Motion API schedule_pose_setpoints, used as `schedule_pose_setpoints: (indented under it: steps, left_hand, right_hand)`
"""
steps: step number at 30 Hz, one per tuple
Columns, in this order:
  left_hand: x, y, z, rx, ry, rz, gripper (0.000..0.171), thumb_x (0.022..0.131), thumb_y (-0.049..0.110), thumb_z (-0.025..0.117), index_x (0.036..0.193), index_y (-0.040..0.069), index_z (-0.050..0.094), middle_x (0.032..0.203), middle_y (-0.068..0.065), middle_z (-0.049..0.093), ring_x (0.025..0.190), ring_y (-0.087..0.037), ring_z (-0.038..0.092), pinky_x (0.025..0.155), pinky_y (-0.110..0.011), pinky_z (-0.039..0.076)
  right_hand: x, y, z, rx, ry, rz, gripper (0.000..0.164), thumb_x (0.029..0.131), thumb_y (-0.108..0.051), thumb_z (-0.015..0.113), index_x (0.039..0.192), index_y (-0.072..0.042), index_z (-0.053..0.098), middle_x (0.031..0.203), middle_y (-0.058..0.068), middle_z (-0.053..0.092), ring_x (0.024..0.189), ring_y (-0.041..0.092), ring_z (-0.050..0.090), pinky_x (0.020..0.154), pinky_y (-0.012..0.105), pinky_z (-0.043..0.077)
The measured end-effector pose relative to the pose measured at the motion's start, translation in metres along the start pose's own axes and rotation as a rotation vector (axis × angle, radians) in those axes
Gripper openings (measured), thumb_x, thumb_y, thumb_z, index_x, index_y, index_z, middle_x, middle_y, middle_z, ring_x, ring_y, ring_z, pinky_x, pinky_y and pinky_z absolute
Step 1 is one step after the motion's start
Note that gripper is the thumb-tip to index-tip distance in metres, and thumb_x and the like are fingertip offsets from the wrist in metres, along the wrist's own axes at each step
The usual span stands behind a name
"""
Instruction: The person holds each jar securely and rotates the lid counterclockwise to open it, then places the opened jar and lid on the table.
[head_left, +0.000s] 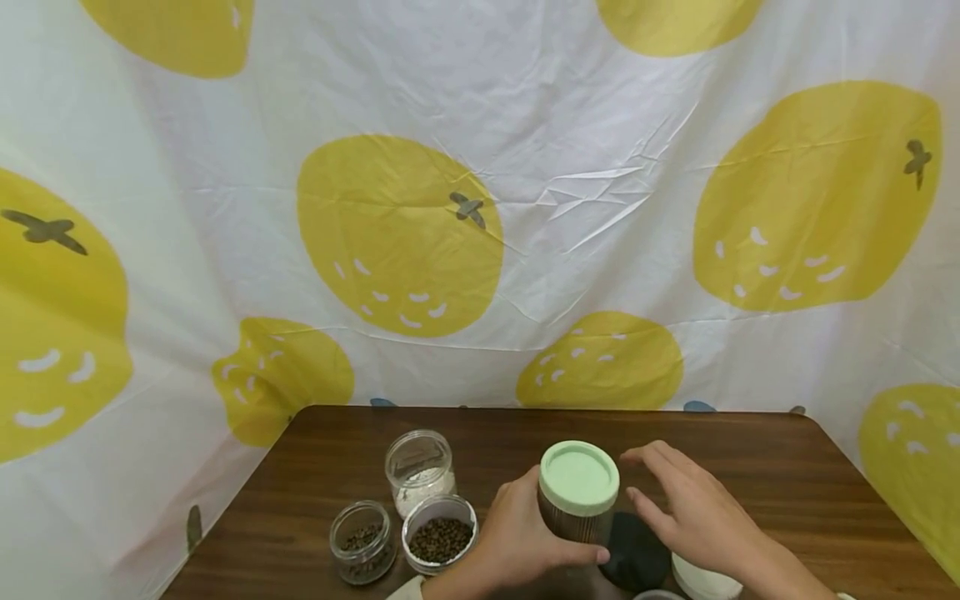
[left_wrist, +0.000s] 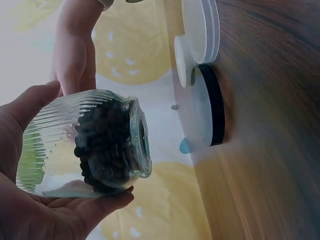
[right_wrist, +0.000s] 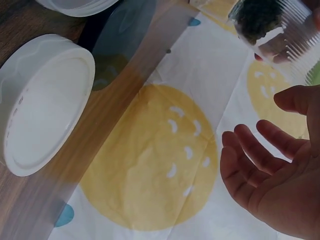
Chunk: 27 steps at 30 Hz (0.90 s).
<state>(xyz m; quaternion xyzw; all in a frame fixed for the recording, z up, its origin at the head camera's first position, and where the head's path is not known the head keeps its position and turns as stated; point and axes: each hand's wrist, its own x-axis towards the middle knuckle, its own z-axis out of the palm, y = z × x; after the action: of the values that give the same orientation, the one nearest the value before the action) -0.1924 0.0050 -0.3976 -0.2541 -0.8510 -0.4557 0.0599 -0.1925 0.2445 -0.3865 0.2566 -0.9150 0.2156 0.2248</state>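
My left hand (head_left: 517, 533) grips a ribbed clear glass jar (left_wrist: 107, 142) around its side, above the table. Dark beans (left_wrist: 102, 147) fill the jar's lower part. A pale green lid (head_left: 579, 477) covers its top. My right hand (head_left: 690, 500) hovers to the right of the jar, apart from it, its fingers loosely bent and holding nothing. In the right wrist view, the same right hand (right_wrist: 275, 182) shows its palm, with the jar above it.
On the wooden table (head_left: 810, 475), left of my hands, stand a lidless jar of white grains (head_left: 423, 479), a jar of brown pellets (head_left: 440, 537) and a smaller glass jar (head_left: 363, 543). A black round lid (head_left: 637, 557) and white lids (head_left: 705, 579) lie below my right hand.
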Motion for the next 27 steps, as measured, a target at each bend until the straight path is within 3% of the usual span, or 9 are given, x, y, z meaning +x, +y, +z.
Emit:
schedule_pose_setpoints:
  steps: [10,17,22,27]
  left_hand:
    - [-0.009,0.004,-0.009,-0.012,-0.082,0.079,0.079,0.065,0.058,0.084,0.132,0.028,0.056,0.112,0.011,0.070,0.095,-0.002,0.064,0.080,-0.035,0.059]
    - [-0.014,0.003,-0.013,-0.015,-0.088,0.115,0.078,0.068,0.055,0.085,0.133,0.024,0.055,0.112,0.008,0.071,0.093,-0.002,0.065,0.077,-0.032,0.060]
    - [-0.016,-0.001,-0.014,-0.005,-0.071,0.110,0.075,0.067,0.057,0.084,0.129,0.023,0.057,0.108,0.007,0.072,0.090,-0.002,0.066,0.075,-0.031,0.060]
    - [-0.017,-0.003,-0.014,0.003,-0.076,0.101,0.075,0.067,0.057,0.083,0.128,0.021,0.058,0.106,0.007,0.072,0.087,-0.002,0.066,0.074,-0.030,0.060]
  right_hand:
    - [0.001,-0.014,-0.009,0.079,-0.015,-0.005,0.030,0.092,-0.021,0.071,0.120,-0.023,0.061,0.107,-0.010,0.062,0.084,0.000,0.057,0.067,0.032,0.058]
    - [0.007,-0.031,-0.021,0.126,0.014,-0.046,0.022,0.096,-0.020,0.065,0.118,-0.025,0.061,0.100,-0.013,0.061,0.069,-0.002,0.050,0.056,0.024,0.051]
    - [0.015,-0.047,-0.035,0.108,0.029,-0.057,0.017,0.102,-0.022,0.055,0.117,-0.023,0.062,0.101,-0.014,0.061,0.066,-0.001,0.049,0.055,0.024,0.049]
    - [0.020,-0.066,-0.046,0.023,-0.006,-0.065,0.023,0.101,-0.034,0.056,0.119,-0.021,0.062,0.107,-0.014,0.060,0.066,-0.003,0.051,0.058,0.028,0.052]
